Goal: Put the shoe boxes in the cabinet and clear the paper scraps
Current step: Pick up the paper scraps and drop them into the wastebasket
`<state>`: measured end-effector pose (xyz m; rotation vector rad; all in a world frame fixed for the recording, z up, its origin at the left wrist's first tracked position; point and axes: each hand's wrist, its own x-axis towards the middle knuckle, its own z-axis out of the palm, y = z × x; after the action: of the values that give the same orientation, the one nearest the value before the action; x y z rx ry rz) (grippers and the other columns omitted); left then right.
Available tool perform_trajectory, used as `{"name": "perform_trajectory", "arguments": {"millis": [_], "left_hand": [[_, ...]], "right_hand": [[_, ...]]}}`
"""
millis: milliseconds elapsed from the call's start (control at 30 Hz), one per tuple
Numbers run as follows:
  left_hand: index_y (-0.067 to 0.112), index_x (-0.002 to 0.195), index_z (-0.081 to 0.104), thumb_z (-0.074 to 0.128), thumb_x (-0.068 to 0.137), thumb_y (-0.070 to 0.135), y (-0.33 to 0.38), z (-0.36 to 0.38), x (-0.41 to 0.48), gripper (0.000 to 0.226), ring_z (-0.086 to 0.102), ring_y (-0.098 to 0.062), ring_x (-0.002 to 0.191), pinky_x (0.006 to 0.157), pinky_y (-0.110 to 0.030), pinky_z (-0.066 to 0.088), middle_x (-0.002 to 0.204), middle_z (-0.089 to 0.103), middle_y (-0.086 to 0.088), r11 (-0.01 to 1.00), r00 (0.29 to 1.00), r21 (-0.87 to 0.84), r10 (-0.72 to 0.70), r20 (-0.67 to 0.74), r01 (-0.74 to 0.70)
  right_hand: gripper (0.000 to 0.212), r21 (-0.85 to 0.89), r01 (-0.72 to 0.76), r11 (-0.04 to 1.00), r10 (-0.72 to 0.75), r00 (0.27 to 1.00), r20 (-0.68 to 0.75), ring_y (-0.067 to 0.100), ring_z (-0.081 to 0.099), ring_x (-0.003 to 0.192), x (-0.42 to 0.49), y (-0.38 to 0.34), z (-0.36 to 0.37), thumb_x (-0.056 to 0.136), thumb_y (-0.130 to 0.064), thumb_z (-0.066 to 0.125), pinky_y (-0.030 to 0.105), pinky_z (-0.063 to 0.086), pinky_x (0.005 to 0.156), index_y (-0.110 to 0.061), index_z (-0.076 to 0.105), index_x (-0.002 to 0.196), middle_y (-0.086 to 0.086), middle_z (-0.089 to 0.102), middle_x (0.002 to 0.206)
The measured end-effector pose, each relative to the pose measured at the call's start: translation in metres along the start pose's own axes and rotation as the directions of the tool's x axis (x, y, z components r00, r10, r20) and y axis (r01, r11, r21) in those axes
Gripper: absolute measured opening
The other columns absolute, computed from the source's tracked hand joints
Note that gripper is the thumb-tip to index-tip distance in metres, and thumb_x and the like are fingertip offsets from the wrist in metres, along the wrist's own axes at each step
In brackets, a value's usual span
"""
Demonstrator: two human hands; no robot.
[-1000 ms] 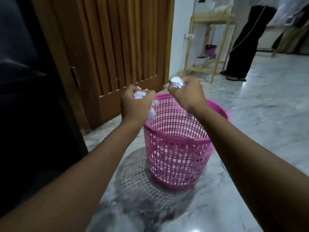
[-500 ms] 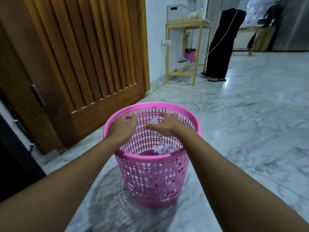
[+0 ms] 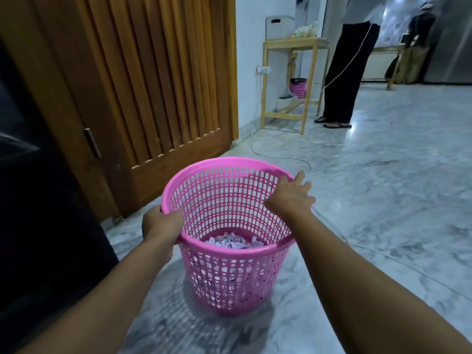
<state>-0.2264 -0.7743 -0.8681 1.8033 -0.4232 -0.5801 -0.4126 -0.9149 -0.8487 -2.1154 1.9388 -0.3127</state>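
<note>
Pink basket (image 3: 231, 274): perforated plastic, standing upright on the marble floor (image 3: 383, 200), just in front of the wooden slatted door (image 3: 153, 80). Judged light, thin-walled and somewhat flexible; lattice wall likely to bow under squeeze. Rolled rim judged the stiffest part and the proper hold, taken at two opposite points to prevent tipping.

Paper scraps (image 3: 233, 241): crumpled white pieces, lying at the bottom of the basket, more visible through the lattice lower down. Judged near weightless, soft, prone to spill only if the basket tilts far.

Left hand (image 3: 161, 226): clenched over the near-left rim of the basket, fingers curled around the edge. Right hand (image 3: 291, 196): spread flat, fingers extended, at the far-right rim of the basket; touching or just above, not determinable. No grasp closed on that side.

Beyond the basket: white cable (image 3: 281, 155) looped on the floor behind the rim; wooden stand (image 3: 291, 80) further back; a standing person (image 3: 344, 72) beside the stand.

Hidden or unclear: depth of scraps in the basket; underside of the left hand's fingers; dark mass left of the basket unidentifiable; no shoe boxes or cabinet identifiable in view.
</note>
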Motion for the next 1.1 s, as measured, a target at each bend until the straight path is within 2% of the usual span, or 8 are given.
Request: {"name": "perform_trajectory", "arguments": {"millis": [100,233,333,433,567,800,967,1100], "left_hand": [[0.014,0.106,0.070,0.057,0.089,0.007,-0.004,-0.056,-0.025,0.022,0.071,-0.032,0.071,0.059,-0.041,0.060,0.085,0.073,-0.014,0.999,0.997,0.026,0.037,-0.069,-0.035],[0.015,0.098,0.074,0.054,0.084,0.006,-0.021,-0.132,-0.061,0.025,0.071,-0.034,0.066,0.062,-0.050,0.061,0.076,0.072,-0.017,0.998,0.975,0.059,-0.009,-0.222,0.023],[0.012,0.101,0.075,0.056,0.081,0.005,-0.046,-0.183,-0.082,0.028,0.069,-0.031,0.062,0.061,-0.048,0.061,0.074,0.071,-0.017,0.994,0.937,0.066,-0.056,-0.345,0.084],[0.012,0.091,0.075,0.057,0.079,0.007,-0.068,-0.226,-0.095,0.023,0.064,-0.028,0.056,0.062,-0.049,0.059,0.068,0.069,-0.014,0.993,0.894,0.014,-0.097,-0.437,0.114],[0.009,0.081,0.073,0.055,0.083,0.009,-0.084,-0.265,-0.100,0.019,0.056,-0.025,0.054,0.052,-0.033,0.048,0.063,0.061,-0.011,0.993,0.844,-0.037,-0.114,-0.525,0.112],[0.003,0.090,0.068,0.050,0.092,0.015,-0.105,-0.289,-0.107,0.022,0.053,-0.024,0.062,0.056,-0.030,0.044,0.076,0.059,-0.015,0.997,0.809,-0.066,-0.078,-0.582,0.049],[-0.001,0.086,0.061,0.049,0.091,0.014,-0.102,-0.293,-0.100,0.020,0.043,-0.020,0.056,0.051,-0.025,0.036,0.071,0.049,-0.013,0.997,0.764,-0.076,-0.059,-0.643,0.013],[0.005,0.081,0.059,0.051,0.092,0.015,-0.097,-0.296,-0.095,0.016,0.041,-0.019,0.051,0.048,-0.023,0.032,0.070,0.051,-0.011,0.999,0.723,0.034,0.021,-0.690,0.003]], "right_hand": [[0.062,0.129,0.043,0.991,-0.043,0.999,-0.006,0.038,0.048,0.123,-0.021,-0.015,0.000,0.086,-0.035,0.063,0.047,0.041,0.100,-0.017,0.039,0.140,0.015,0.042,0.136],[0.047,0.237,0.135,0.962,-0.139,0.990,-0.003,0.030,0.061,0.101,-0.068,-0.047,0.010,0.085,-0.037,0.065,0.035,0.043,0.076,-0.016,0.053,0.125,0.012,0.061,0.117],[0.053,0.201,0.193,0.960,-0.206,0.978,0.044,0.031,0.061,0.104,-0.108,-0.076,0.030,0.084,-0.043,0.066,0.034,0.040,0.076,-0.016,0.052,0.127,0.012,0.057,0.121],[0.059,0.205,0.261,0.943,-0.277,0.959,0.056,0.030,0.063,0.102,-0.136,-0.111,0.045,0.080,-0.051,0.066,0.041,0.052,0.085,-0.019,0.052,0.128,0.009,0.058,0.122],[0.059,0.300,0.319,0.899,-0.366,0.924,0.112,0.030,0.066,0.094,-0.163,-0.144,0.061,0.077,-0.052,0.065,0.046,0.056,0.084,-0.019,0.055,0.125,0.009,0.063,0.115],[0.061,0.457,0.388,0.801,-0.488,0.864,0.124,0.031,0.067,0.089,-0.194,-0.172,0.082,0.074,-0.048,0.065,0.048,0.060,0.078,-0.016,0.057,0.125,0.012,0.063,0.110],[0.047,0.566,0.361,0.741,-0.499,0.860,0.106,0.027,0.069,0.082,-0.203,-0.172,0.080,0.085,-0.035,0.064,0.040,0.061,0.073,-0.010,0.060,0.124,0.013,0.066,0.105],[0.049,0.545,0.330,0.770,-0.483,0.861,0.161,0.027,0.069,0.080,-0.211,-0.176,0.076,0.085,-0.040,0.062,0.038,0.060,0.071,-0.011,0.060,0.124,0.011,0.068,0.100]]}}
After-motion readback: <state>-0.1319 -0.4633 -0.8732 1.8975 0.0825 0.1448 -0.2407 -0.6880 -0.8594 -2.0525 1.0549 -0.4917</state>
